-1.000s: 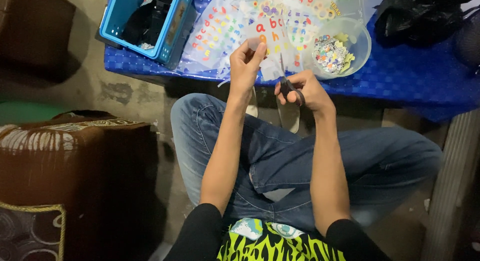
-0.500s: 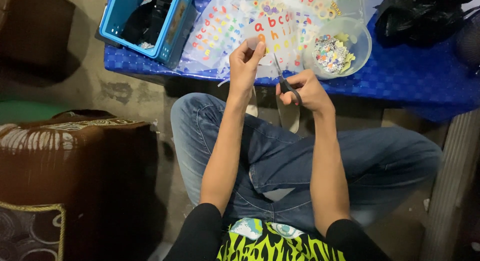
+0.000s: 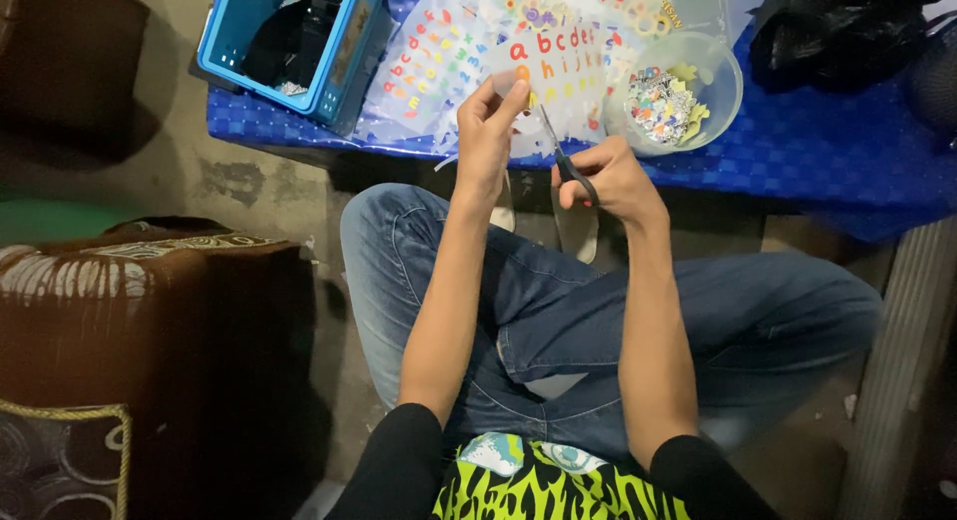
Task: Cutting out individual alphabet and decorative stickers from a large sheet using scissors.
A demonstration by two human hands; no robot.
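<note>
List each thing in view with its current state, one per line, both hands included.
left hand: raised, pinching a small piece.
right hand: closed on the scissors.
scissors: held, blades pointing up toward the left hand.
clear bowl: upright on the table, partly filled with small colourful pieces.
blue basket: upright, dark items inside.
letter sheets: lying flat on the table.
black bag: crumpled on the table.

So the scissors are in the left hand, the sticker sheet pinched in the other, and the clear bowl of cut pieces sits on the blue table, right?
Not quite: the head view shows the scissors in the right hand. The left hand pinches the sticker sheet. The clear bowl of cut pieces does sit on the blue table.
</note>
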